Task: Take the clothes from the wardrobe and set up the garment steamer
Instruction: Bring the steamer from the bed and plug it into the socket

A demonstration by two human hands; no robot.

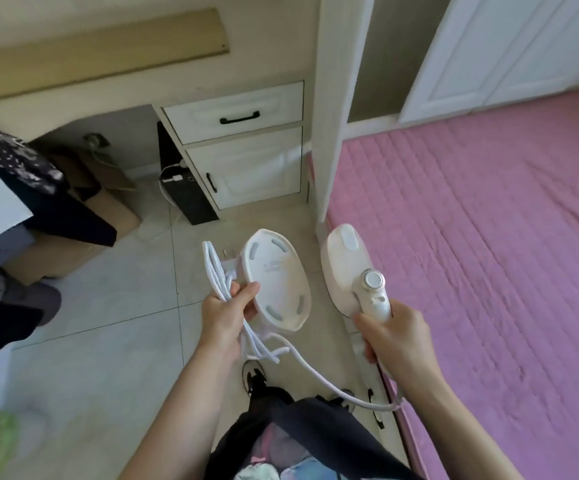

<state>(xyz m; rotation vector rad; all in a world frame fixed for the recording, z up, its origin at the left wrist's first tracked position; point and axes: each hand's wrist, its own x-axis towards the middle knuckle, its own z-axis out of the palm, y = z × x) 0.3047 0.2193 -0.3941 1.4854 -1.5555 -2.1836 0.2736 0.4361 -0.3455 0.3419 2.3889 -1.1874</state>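
My right hand grips the handle of a white hand-held garment steamer, whose head points away from me over the floor beside the bed. My left hand holds the steamer's white oval base, its underside turned toward me, together with a bundle of white cord. The cord loops down from that hand and runs across to the steamer's handle end. Dark and pale clothes hang against my body at the bottom of the view.
A bed with a pink quilted cover fills the right side. A white desk with a drawer and a cabinet door stands ahead, a black computer case and cardboard boxes under it. Pale tiled floor lies below.
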